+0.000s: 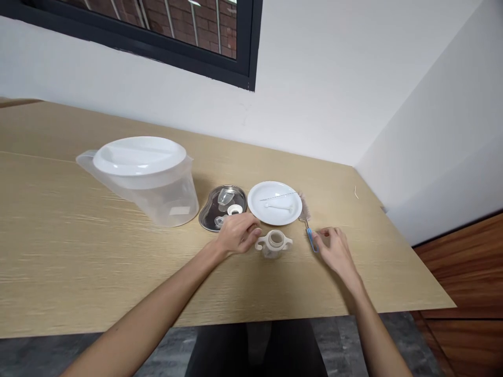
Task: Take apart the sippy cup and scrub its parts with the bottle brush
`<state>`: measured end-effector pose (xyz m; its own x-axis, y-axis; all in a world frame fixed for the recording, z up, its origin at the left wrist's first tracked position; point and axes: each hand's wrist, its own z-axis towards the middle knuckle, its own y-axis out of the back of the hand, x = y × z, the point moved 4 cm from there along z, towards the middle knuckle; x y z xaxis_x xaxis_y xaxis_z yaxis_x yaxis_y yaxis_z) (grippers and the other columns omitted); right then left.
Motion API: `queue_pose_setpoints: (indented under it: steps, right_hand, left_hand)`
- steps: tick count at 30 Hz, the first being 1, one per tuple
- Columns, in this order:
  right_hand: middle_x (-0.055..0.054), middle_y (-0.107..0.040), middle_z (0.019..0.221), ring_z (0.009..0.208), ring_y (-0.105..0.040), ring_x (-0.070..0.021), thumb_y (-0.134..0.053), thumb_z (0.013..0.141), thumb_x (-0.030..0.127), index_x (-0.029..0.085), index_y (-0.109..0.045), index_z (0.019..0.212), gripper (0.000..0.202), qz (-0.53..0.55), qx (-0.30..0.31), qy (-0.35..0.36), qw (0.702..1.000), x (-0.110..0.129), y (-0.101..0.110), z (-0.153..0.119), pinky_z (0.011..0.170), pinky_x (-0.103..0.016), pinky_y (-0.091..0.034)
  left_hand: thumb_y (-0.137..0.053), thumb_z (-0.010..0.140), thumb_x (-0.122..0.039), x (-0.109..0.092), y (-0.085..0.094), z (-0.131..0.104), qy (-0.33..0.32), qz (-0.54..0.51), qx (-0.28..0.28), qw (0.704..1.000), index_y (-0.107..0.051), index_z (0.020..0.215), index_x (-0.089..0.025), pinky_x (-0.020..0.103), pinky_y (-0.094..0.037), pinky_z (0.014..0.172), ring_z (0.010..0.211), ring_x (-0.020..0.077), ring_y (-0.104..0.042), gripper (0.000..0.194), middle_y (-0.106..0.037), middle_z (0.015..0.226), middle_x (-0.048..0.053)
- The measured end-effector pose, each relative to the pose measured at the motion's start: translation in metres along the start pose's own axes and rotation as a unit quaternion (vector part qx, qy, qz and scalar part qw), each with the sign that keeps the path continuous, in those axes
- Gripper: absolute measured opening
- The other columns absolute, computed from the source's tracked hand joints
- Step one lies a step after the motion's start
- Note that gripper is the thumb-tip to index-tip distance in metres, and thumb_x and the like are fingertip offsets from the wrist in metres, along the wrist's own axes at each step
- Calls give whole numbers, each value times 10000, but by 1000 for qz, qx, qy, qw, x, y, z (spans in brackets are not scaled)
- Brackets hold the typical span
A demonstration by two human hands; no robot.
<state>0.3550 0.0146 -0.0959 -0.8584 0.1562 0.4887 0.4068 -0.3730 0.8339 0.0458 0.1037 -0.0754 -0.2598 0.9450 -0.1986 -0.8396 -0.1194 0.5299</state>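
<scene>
A small clear baby bottle [272, 251] stands upright and uncapped on the table, a whitish two-handled ring around its neck. My left hand [239, 233] is just left of it, fingers loosely curled, thumb apart, nothing visible in them. It partly covers the front edge of a metal kidney-shaped tray [208, 213]. On the right, my right hand [335, 250] has its thumb and fingers apart beside the blue handle of a bottle brush [310, 240]. The thumb is close to the handle; whether it touches cannot be made out. The brush's bristles lie against the plate's right side.
The tray holds a clear cap [226, 197], a white ring [234, 209] and a clear piece. A white plate [257, 213] carries a thin rod and a small white stick-like piece [279, 207]. A large lidded pitcher [165, 201] stands left; a bent white straw-like piece [356, 192] lies right.
</scene>
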Motion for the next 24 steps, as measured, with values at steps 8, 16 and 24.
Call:
queue_pose_setpoints:
  steps: [8, 16, 24]
  right_hand:
    - [-115, -682, 902, 936, -622, -285, -561, 902, 586, 206, -608, 854, 386, -79, 69, -56, 993, 10, -34, 0, 883, -375, -426]
    - [-183, -678, 886, 820, -630, -288, -329, 1005, 549, 142, -597, 1067, 491, -60, 30, -127, 990, -12, -18, -10, 704, -339, -410]
    - [17, -502, 755, 574, -401, -108, -577, 920, 642, 161, -609, 1245, 581, 227, -78, -118, 964, -52, 37, -83, 522, -236, -336]
  left_hand:
    - [-672, 861, -447, -11, -7, 8, 114, -121, 39, 985, -546, 1131, -160, 370, -505, 870, 941, 216, -619, 414, -642, 1031, 100]
    - [-894, 626, -528, -17, -38, -3, 222, -254, 178, 924, -479, 1319, -160, 419, -510, 978, 1155, 298, -634, 888, -651, 1244, 141]
    - [-892, 630, -519, -21, -50, -8, 343, -353, 157, 856, -558, 1224, -189, 315, -563, 813, 1068, 253, -676, 757, -689, 1158, 89]
